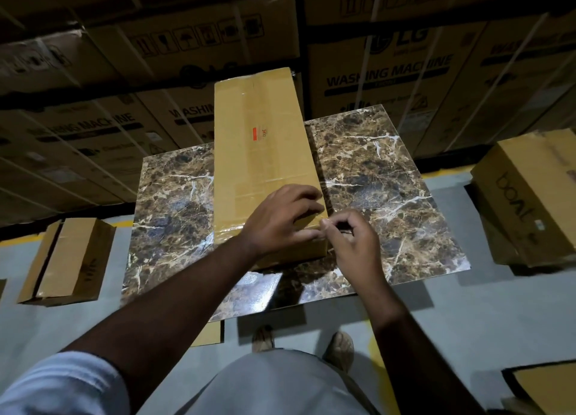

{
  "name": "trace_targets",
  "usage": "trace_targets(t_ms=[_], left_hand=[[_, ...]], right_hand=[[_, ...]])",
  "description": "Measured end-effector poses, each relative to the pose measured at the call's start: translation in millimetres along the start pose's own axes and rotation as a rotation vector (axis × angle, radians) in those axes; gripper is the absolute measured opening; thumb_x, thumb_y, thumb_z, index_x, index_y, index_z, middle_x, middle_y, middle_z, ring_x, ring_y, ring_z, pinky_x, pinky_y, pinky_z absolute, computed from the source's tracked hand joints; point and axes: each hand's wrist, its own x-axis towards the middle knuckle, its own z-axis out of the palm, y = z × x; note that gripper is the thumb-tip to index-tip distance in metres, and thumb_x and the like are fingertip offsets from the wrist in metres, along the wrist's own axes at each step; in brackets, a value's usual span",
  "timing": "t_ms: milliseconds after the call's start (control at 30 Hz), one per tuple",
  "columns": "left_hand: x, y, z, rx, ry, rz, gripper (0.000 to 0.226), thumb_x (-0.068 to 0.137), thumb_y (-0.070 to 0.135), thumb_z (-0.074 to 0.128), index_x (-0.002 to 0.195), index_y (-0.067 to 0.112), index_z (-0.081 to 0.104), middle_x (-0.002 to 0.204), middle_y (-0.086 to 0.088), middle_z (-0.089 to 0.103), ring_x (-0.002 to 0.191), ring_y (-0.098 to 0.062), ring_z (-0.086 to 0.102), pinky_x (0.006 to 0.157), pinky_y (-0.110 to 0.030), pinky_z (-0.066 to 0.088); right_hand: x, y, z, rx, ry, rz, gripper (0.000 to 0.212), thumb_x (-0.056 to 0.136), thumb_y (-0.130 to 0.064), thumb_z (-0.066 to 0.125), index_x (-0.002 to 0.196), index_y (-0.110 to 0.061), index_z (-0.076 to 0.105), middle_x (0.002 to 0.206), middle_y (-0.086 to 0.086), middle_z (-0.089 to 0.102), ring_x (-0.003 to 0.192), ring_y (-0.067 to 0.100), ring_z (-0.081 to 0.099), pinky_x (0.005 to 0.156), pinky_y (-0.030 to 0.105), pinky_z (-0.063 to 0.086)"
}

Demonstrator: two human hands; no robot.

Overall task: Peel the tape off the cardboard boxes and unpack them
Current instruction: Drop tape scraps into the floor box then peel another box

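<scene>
Pressing left hand (282,218) flat, fingers spread, on long box (261,152); right hand (349,240) at three o'clock pinching clear tape (324,219).

Under your grip lies a marble-patterned tabletop (389,171), brown with white veins, extending to both sides of it and toward you. Beyond the grip, at the far side of the table, you face a wall of stacked washing machine cartons (386,71) bound with pale straps, their printed lettering partly readable in the dim light. Below the grip, near your body, you see the grey floor (452,315) with a yellow painted line (378,355) and your two feet in sandals (338,347).
</scene>
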Motion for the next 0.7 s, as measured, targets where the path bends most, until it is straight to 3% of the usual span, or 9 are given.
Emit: trace_targets(t_ms=[67,267,367,500,533,633,700], left_hand=[[-4.7,-1.0,-3.7,0.006,0.015,0.042,0.047,0.088,0.052,0.076,0.123,0.022,0.070,0.131,0.001,0.062,0.123,-0.019,0.057,0.095,-0.045,0.049],[-31.2,-19.7,-21.5,0.002,-0.027,-0.098,0.062,0.086,0.059,0.073,0.138,0.026,0.062,0.145,0.009,0.055,0.135,-0.011,0.047,0.106,-0.042,0.044],[-30.8,-19.1,-17.2,-0.020,0.001,-0.075,0.061,0.085,0.053,0.078,0.134,0.019,0.066,0.143,0.003,0.059,0.132,-0.016,0.052,0.105,-0.042,0.047],[-17.1,-14.9,-10.9,-0.063,0.054,-0.068,0.049,0.088,0.038,0.079,0.130,0.015,0.068,0.141,-0.002,0.061,0.131,-0.020,0.052,0.105,-0.038,0.046],[-13.8,-14.5,-9.4,-0.071,0.056,-0.065,0.046,0.088,0.036,0.078,0.128,0.015,0.069,0.139,-0.002,0.061,0.130,-0.020,0.052,0.105,-0.038,0.046],[-8.4,-15.9,-6.1,-0.070,0.066,-0.008,0.039,0.089,0.041,0.076,0.120,0.017,0.073,0.130,-0.001,0.064,0.122,-0.019,0.055,0.100,-0.038,0.047],[-9.1,-19.5,-7.9,-0.139,0.085,-0.005,0.030,0.091,0.038,0.077,0.113,0.019,0.077,0.122,0.002,0.065,0.117,-0.018,0.056,0.097,-0.036,0.048]], right_hand=[[-1.9,-0.1,0.1,0.036,0.015,0.062,0.007,0.099,-0.016,0.067,0.093,-0.016,0.065,0.105,-0.010,0.071,0.098,0.003,0.067,0.075,0.030,0.054],[-2.6,-4.4,5.9,-0.055,0.073,0.052,0.010,0.101,-0.021,0.066,0.092,-0.023,0.062,0.109,-0.011,0.075,0.105,-0.001,0.068,0.078,0.031,0.059],[-9.2,-10.0,13.6,-0.229,0.098,-0.067,0.010,0.100,-0.025,0.067,0.091,-0.028,0.062,0.101,-0.008,0.068,0.098,0.000,0.062,0.074,0.029,0.053],[-18.6,-29.3,27.9,-0.246,0.022,-0.298,0.005,0.098,-0.013,0.070,0.093,-0.015,0.069,0.098,-0.005,0.068,0.099,0.004,0.063,0.080,0.023,0.052],[-19.4,-31.1,32.1,-0.186,0.039,-0.254,0.005,0.099,-0.012,0.070,0.095,-0.015,0.068,0.098,-0.006,0.071,0.099,0.008,0.067,0.082,0.027,0.054],[-13.1,-36.1,31.2,0.214,0.236,0.114,0.007,0.100,-0.010,0.067,0.098,-0.016,0.063,0.099,-0.005,0.076,0.097,0.017,0.075,0.081,0.036,0.062],[-8.6,-35.5,23.1,0.205,0.245,0.133,0.005,0.099,-0.009,0.067,0.099,-0.013,0.063,0.100,-0.009,0.077,0.099,0.016,0.074,0.081,0.035,0.062]])
